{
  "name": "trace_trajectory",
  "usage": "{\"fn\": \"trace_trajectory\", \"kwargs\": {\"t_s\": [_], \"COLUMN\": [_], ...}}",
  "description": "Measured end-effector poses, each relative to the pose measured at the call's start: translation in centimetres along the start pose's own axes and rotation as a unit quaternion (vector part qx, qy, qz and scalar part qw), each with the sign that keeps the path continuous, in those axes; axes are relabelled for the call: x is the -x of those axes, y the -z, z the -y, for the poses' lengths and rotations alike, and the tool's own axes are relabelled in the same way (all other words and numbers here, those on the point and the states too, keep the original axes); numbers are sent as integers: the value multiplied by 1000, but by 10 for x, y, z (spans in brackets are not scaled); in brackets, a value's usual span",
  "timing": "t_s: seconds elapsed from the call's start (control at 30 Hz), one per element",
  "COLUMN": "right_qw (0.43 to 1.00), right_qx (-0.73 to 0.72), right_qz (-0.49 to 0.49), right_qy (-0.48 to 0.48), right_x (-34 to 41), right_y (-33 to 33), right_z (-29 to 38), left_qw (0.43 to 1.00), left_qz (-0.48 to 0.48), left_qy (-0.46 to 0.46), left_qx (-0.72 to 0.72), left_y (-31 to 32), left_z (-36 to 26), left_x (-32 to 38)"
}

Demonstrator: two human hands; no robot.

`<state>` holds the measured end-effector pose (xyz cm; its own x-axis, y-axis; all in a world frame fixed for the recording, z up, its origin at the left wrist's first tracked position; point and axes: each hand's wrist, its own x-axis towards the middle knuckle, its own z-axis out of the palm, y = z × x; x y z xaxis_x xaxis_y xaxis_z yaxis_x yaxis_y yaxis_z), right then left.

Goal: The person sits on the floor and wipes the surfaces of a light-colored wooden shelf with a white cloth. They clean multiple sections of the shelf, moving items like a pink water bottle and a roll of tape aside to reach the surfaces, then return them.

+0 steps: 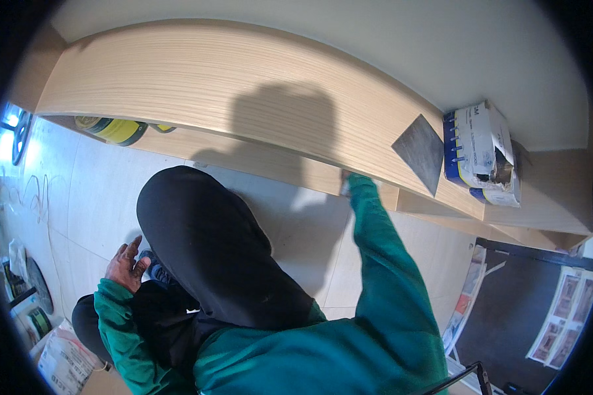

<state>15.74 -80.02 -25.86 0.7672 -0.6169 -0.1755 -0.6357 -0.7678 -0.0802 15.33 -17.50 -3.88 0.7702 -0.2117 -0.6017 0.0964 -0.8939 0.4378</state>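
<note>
My left hand (126,265) hangs over the floor beside my bent knee, its fingers apart and nothing in it. My right arm, in a green sleeve (385,247), reaches into the space under a pale wood-grain shelf board (178,74). Only a sliver of my right hand (345,177) shows past the shelf's front edge; the fingers are hidden. Something whitish is at that hand, too small to identify. On the board above, to the right, lies a flat grey square piece (421,154). Touching or nearly touching it is a torn white and blue screw box (479,148).
Yellow-labelled cans (121,131) lie in the lower compartment at left. Light tiles (99,182) cover the floor, with a thin cord (52,247). A printed bag (66,358) stands at lower left. A dark panel (511,296) with taped paper sheets (566,316) is at right.
</note>
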Motion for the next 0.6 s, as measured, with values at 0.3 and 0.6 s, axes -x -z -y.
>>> {"fn": "trace_trajectory", "kwargs": {"t_s": [0.3, 0.6], "right_qw": [993, 997], "right_qx": [-18, 7], "right_qz": [14, 27], "right_qy": [116, 67], "right_x": [16, 14], "right_y": [-13, -3], "right_z": [51, 30], "left_qw": [998, 997], "left_qz": [29, 0], "left_qy": [-22, -23], "left_qx": [-51, -74], "left_y": [7, 4], "left_z": [-19, -4], "left_x": [-18, -5]}}
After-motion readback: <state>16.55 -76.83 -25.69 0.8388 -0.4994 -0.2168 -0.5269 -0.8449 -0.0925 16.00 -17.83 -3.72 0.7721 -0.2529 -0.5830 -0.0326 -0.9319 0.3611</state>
